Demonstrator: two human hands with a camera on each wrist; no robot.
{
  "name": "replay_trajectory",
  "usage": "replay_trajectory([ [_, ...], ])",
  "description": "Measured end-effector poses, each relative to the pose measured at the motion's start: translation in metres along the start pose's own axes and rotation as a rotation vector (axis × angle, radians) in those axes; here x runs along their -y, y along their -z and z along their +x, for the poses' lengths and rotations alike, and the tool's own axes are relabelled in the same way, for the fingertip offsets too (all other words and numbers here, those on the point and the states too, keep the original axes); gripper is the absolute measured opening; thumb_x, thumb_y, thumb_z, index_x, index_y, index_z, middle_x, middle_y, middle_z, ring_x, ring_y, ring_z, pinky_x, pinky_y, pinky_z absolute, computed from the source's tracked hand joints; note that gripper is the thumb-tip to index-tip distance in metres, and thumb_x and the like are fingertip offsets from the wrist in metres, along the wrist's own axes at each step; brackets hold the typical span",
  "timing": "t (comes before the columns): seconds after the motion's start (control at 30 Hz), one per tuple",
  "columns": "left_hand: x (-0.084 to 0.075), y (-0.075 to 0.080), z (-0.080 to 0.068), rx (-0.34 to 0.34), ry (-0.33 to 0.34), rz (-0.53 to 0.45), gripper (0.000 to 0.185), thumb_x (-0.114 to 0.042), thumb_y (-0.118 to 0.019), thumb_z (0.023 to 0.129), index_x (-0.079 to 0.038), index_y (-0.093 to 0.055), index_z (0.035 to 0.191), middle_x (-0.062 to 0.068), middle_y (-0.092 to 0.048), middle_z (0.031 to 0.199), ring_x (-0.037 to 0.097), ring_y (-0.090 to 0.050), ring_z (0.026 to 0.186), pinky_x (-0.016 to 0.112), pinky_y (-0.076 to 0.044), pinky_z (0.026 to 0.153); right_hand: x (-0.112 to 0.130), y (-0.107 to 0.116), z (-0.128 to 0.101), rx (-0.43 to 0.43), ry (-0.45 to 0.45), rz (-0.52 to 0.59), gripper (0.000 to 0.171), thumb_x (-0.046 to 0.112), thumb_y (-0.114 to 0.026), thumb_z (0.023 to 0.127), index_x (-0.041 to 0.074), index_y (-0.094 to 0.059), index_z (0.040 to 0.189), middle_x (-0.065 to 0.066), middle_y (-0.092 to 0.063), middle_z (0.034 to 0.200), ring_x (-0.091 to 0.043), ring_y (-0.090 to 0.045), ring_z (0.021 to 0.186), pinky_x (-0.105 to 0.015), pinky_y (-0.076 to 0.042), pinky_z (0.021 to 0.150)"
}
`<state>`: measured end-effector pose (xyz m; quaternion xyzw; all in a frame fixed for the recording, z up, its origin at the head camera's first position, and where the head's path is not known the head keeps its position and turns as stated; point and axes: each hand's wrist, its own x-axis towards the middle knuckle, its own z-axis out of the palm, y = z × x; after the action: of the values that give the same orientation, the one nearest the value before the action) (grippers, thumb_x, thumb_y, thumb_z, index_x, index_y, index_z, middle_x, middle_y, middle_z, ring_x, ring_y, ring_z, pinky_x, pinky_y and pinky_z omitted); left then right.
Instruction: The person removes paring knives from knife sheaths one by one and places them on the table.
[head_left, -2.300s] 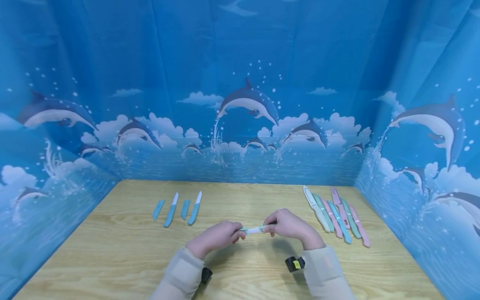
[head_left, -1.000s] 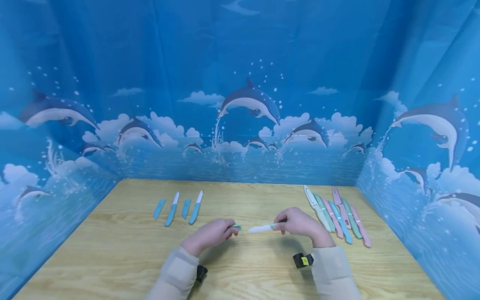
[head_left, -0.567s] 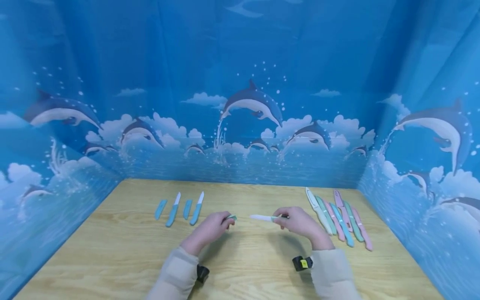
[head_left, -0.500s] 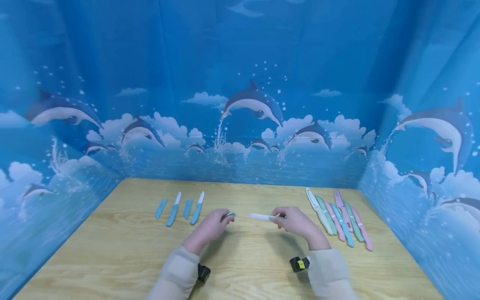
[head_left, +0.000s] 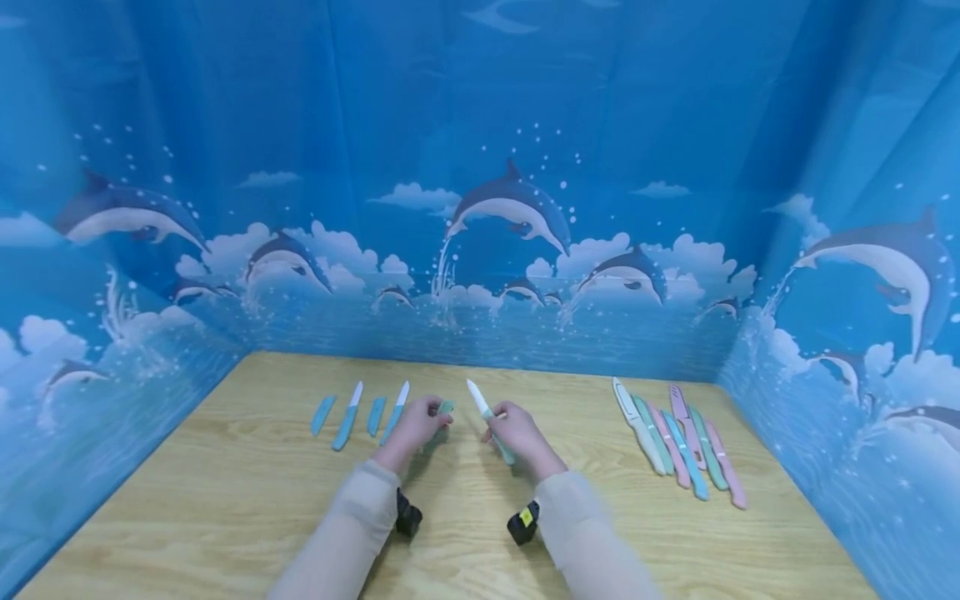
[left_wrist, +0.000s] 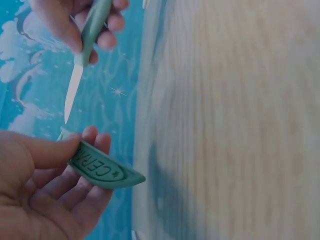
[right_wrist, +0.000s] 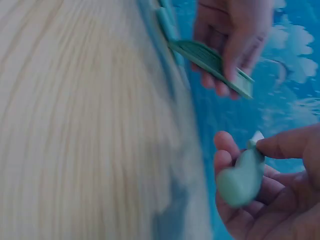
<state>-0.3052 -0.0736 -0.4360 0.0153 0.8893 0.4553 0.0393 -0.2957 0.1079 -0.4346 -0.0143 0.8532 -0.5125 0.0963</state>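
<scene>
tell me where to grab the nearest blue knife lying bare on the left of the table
Probably by its blue handle, coming from the near end. The blue knife lies flat on the table with its white blade pointing toward the far wall and the handle toward the person. A blue sheath lies close on its left, so a pinch from above across the handle looks safest.

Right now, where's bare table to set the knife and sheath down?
Free: the wide strip of table between the right hand and the row of sheathed knives at right; also the near table in front of both sleeves. Crowded: the blue knives and sheaths, right beside the left hand gripping the green sheath.
</scene>
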Motion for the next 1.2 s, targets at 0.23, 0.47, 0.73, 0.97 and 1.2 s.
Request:
replay_trajectory([
  [0.23, 0.006, 0.01, 0.025, 0.036, 0.165, -0.085, 0.04, -0.003, -0.051, 0.098, 0.01, -0.045, 0.135, 0.016, -0.069, 0.107, 0.022, -0.069, 0.091, 0.034, -0.054, 0.085, 0.004, -0.03, 0.027, -0.028, -0.063, 0.105, 0.019, 0.012, -0.052, 0.097, -0.004, -0.055, 0.107, -0.01, -0.064, 0.082, -0.012, -0.054, 0.065, -0.022, -0.044, 0.058],
  [0.47, 0.011, 0.014, 0.043, 0.031, 0.118, 0.104, 0.022, 0.0, -0.059, 0.091, 0.001, -0.05, 0.071, 0.001, -0.039, 0.062, 0.014, -0.041, 0.058, 0.027, -0.038, 0.055, 0.005, -0.048, 0.038, -0.081, -0.089, 0.121, 0.015, 0.009, -0.062, 0.089, -0.004, -0.064, 0.095, 0.0, -0.053, 0.069, -0.007, -0.049, 0.053, -0.019, -0.044, 0.049],
  [0.73, 0.012, 0.011, 0.046, -0.049, 0.107, 0.247, 0.013, 0.001, -0.062, 0.084, 0.009, -0.068, 0.093, 0.02, -0.069, 0.095, 0.028, -0.063, 0.087, 0.038, -0.052, 0.08, -0.001, -0.056, 0.047, -0.098, -0.052, 0.045, 0.012, 0.009, -0.07, 0.085, -0.002, -0.068, 0.08, 0.002, -0.051, 0.052, -0.006, -0.048, 0.042, -0.019, -0.045, 0.043],
  [0.97, 0.004, 0.006, 0.044, -0.078, 0.061, 0.251, 0.046, 0.01, -0.052, 0.078, -0.015, -0.026, 0.05, -0.005, -0.017, 0.052, 0.011, -0.02, 0.047, 0.023, -0.022, 0.047, 0.004, -0.056, 0.051, -0.119, -0.016, -0.033, 0.013, 0.006, -0.075, 0.08, -0.001, -0.064, 0.076, -0.002, -0.056, 0.059, -0.006, -0.05, 0.042, -0.021, -0.048, 0.044],
  [1.2, -0.002, 0.011, 0.043, -0.088, 0.149, 0.281, 0.011, 0.006, -0.053, 0.084, 0.002, -0.061, 0.077, 0.013, -0.061, 0.079, 0.023, -0.054, 0.07, 0.036, -0.049, 0.069, 0.008, -0.06, 0.055, -0.118, -0.041, -0.052, 0.015, 0.006, -0.076, 0.081, 0.0, -0.062, 0.078, -0.004, -0.057, 0.064, -0.007, -0.05, 0.045, -0.021, -0.05, 0.046],
])
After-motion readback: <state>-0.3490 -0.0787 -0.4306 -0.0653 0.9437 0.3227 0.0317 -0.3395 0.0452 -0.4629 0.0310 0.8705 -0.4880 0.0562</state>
